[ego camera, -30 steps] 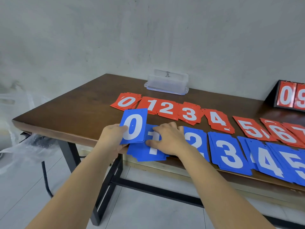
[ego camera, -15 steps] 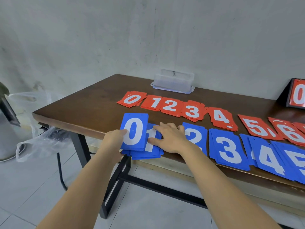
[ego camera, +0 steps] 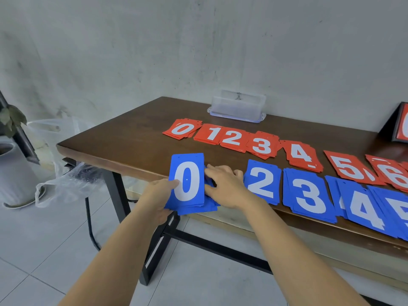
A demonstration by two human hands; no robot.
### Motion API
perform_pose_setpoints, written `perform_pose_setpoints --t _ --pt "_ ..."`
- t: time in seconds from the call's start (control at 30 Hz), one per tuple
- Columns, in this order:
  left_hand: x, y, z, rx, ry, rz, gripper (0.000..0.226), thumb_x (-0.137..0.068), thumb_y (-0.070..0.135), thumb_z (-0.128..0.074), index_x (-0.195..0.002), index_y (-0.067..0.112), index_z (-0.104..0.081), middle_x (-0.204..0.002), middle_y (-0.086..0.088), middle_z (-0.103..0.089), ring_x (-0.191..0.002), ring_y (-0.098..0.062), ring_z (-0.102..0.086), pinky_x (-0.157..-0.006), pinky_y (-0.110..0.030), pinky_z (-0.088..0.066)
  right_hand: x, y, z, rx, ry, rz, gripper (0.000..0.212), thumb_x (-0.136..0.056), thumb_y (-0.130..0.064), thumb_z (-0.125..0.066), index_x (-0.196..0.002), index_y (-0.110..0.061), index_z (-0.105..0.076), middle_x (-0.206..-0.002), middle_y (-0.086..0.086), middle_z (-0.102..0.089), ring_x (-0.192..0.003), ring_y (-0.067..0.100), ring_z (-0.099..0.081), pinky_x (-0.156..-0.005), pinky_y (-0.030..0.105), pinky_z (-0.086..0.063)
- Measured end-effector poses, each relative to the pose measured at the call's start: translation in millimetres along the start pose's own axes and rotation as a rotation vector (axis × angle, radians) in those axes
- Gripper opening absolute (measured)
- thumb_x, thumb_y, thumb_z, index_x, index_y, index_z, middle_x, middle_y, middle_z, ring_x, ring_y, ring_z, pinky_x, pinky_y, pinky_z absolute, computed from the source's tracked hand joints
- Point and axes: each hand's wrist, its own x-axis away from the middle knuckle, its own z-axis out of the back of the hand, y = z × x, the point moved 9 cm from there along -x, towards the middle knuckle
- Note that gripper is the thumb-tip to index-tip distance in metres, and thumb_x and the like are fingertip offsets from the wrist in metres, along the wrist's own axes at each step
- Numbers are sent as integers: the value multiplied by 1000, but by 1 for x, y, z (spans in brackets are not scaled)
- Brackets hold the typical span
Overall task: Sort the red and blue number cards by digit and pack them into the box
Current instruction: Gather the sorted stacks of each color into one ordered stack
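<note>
Red card piles [ego camera: 260, 143] showing 0 to 6 lie in a row across the wooden table [ego camera: 132, 138]. A nearer row of blue piles shows 2 [ego camera: 262, 182], 3 [ego camera: 309, 195] and 4 [ego camera: 364, 213]. My left hand [ego camera: 159, 197] grips a stack of blue cards topped by a 0 [ego camera: 187, 180], thumb on its face, at the table's front edge. My right hand [ego camera: 227, 186] lies flat on the blue pile to the right of that stack, hiding its digit. A clear plastic box [ego camera: 238, 108] stands at the back by the wall.
A black scoreboard stand [ego camera: 397, 127] with a red card sits at the far right. Left of the table are a plastic bag [ego camera: 66, 180], a white pot [ego camera: 15, 175] and a tiled floor. The table's black frame [ego camera: 159, 246] runs beneath.
The blue 0 stack in my left hand has slid right over the blue 1 pile, now hidden beneath it and my right hand. The view has shifted left.
</note>
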Motion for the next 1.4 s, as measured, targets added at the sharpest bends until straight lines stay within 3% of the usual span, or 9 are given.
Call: perform_pose_setpoints --t 0.07,0.17,0.37,0.43,0.57,0.77,0.9,1.03,1.4 --pt "3 2 -3 6 -13 -32 19 -98 14 -57 -116 8 -61 -116 -13 -68 -103 -33 -66 -81 -44 -57 5 5 12 -128 106 -11 19 -99 -30 -43 -111 -31 -57 -106 -14 -58 -114 16 -42 -103 43 -22" --pt "9 8 -11 26 -40 -82 15 -97 9 -56 -111 11 -62 -112 -12 -69 -102 -33 -66 -72 -40 -57 18 25 37 -201 252 -101 36 -100 -28 -44 -135 -31 -53 -130 -9 -56 -127 15 -36 -106 38 -18" --pt "16 22 -43 52 -98 -128 30 -96 7 -57 -123 19 -60 -116 -6 -69 -104 -31 -67 -66 -39 -57 46 95 79 -48 407 -313 39 -97 -31 -52 -136 -30 -52 -135 0 -55 -132 18 -35 -108 37 -17" --pt "17 20 -55 69 -121 -87 27 -96 5 -57 -121 13 -61 -113 -9 -69 -102 -31 -67 -67 -39 -56 51 119 87 48 359 -399 45 -95 -38 -54 -139 -30 -49 -137 2 -52 -134 19 -33 -108 40 -17" --pt "16 10 -73 82 -175 -5 20 -95 5 -58 -114 5 -62 -114 -14 -69 -104 -36 -66 -91 -54 -54 47 142 83 154 138 -452 60 -91 -55 -53 -144 -30 -41 -146 1 -42 -140 21 -21 -108 41 -15" --pt "6 15 -76 52 -194 58 18 -94 9 -59 -111 7 -60 -113 -14 -69 -101 -36 -68 -94 -58 -51 44 124 65 228 29 -396 60 -92 -60 -46 -145 -32 -38 -152 -5 -34 -144 19 -12 -113 44 -7" --pt "10 11 -65 -8 -213 82 26 -90 11 -61 -116 7 -61 -109 -13 -71 -98 -37 -69 -91 -58 -53 44 108 51 188 37 -347 61 -91 -61 -47 -145 -33 -39 -154 -5 -31 -144 18 -11 -113 45 -4" --pt "17 -3 -48 16 -207 134 23 -93 14 -61 -115 7 -62 -107 -12 -72 -89 -34 -70 -70 -45 -59 44 88 36 116 39 -289 60 -90 -60 -49 -145 -37 -38 -157 -6 -26 -143 15 -15 -111 41 -6" --pt "38 -36 -41 158 -273 257 19 -98 15 -55 -115 12 -62 -106 -13 -72 -89 -34 -70 -60 -42 -58 45 32 8 48 29 -103 36 -99 -36 -43 -135 -43 -45 -156 -14 -26 -134 13 -21 -107 38 -7"
